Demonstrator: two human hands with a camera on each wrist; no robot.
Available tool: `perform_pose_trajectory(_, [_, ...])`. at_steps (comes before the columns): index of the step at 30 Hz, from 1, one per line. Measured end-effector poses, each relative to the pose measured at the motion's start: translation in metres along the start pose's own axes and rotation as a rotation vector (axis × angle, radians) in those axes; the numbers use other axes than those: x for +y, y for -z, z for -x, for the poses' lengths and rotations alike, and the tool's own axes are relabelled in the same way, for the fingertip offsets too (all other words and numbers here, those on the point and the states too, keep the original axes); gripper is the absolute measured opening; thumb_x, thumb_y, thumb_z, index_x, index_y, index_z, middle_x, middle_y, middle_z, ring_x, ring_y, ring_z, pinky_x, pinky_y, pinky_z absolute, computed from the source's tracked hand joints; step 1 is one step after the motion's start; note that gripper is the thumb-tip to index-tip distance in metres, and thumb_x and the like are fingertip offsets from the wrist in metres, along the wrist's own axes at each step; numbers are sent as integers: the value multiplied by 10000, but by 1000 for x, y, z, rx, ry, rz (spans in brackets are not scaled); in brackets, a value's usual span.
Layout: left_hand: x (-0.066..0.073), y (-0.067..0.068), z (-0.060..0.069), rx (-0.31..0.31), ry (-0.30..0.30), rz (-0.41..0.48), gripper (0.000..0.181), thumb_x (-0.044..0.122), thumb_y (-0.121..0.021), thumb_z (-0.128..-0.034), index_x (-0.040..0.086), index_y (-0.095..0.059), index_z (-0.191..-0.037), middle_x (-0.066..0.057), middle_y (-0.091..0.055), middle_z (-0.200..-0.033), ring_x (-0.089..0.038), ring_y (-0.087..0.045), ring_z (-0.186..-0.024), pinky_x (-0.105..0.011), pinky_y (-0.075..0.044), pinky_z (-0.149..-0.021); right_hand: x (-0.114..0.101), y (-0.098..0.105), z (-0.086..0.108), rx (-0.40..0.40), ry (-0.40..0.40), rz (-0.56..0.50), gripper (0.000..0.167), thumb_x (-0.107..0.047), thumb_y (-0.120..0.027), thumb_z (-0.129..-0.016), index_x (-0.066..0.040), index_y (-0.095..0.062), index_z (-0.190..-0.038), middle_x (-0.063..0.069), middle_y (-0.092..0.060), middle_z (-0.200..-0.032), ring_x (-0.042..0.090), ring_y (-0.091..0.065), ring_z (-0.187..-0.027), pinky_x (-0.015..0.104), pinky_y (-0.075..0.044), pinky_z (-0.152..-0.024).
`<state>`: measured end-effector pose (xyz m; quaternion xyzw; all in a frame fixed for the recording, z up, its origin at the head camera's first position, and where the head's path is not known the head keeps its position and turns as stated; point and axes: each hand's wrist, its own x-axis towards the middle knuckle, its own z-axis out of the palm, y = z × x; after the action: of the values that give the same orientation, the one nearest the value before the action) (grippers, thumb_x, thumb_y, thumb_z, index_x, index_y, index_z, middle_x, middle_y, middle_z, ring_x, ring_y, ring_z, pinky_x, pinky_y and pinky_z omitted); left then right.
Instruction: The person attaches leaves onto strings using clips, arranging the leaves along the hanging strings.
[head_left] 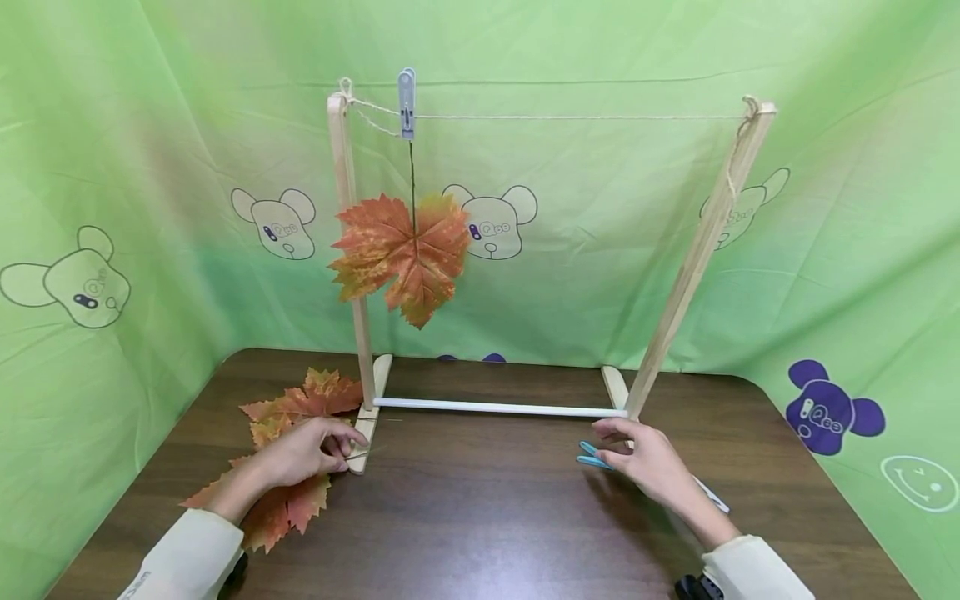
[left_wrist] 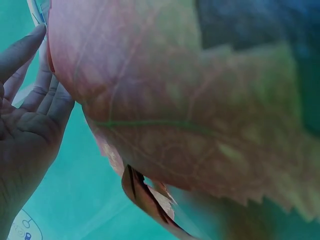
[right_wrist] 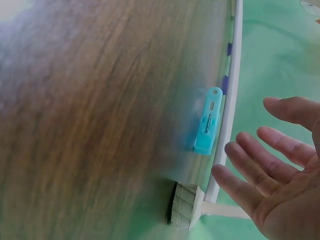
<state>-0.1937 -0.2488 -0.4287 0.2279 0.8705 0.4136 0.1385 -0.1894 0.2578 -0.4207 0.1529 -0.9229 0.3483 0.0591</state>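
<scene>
Orange-green leaves [head_left: 288,508] lie at the table's left. Beside their thin stems [head_left: 363,456], at the frame's left foot, is my left hand [head_left: 303,450], thumb and fingers parted. One leaf [left_wrist: 165,100] fills much of the left wrist view and hides some fingertips of that hand [left_wrist: 30,120]. My right hand [head_left: 648,458] hovers by a blue clothespin [head_left: 588,455], which lies apart from the spread fingers in the right wrist view [right_wrist: 207,122]. Another leaf [head_left: 420,258] hangs by its stem from a grey clothespin [head_left: 407,104] clipped on the string [head_left: 570,117].
A wooden frame with a left post [head_left: 343,167], a right post [head_left: 697,258] and a white lower bar [head_left: 498,407] stands on the brown table [head_left: 465,500]. A pale object [head_left: 712,494] lies beside my right forearm. Green printed cloth [head_left: 555,292] surrounds the table.
</scene>
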Motion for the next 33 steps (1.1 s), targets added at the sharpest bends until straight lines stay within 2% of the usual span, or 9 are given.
perform_pose_trajectory(5, [0,1,-1,-14,7,4,360,-110,-687,-894,9,-733,-1231,-120,-679,-982,-116,-606,-822,-217,-526,-673,0,0,-2,-35,-5,-7,343,-29,-839,-841,34,-729,-1159,152,-779,-1071,284,-755,-949,300,-597,-792])
perform_pose_trajectory(13, [0,2,-3,-25,13,13,322,-155,-628,-899,4,-744,-1153,-76,-651,-937,-113,-577,-807,-203,-506,-667,2,-2,-4,-95,-12,-28,351,-16,-812,-849,56,-711,-1177,145,-778,-1047,246,-743,-905,242,-582,-756])
perform_pose_trajectory(20, [0,1,-3,-25,21,2,315,-154,-635,-893,3,-745,-1143,-69,-651,-934,-110,-573,-808,-197,-496,-664,7,-4,-5,-123,-8,-26,367,-6,-809,-830,59,-706,-1177,128,-775,-1024,192,-714,-867,231,-566,-732])
perform_pose_trajectory(33, [3,2,-3,-24,38,-4,292,-147,-622,-898,7,-742,-1116,-59,-650,-919,-108,-564,-812,-186,-468,-643,7,-6,-13,-163,-9,42,402,-20,-843,-794,75,-704,-1158,43,-717,-882,155,-649,-826,265,-549,-728])
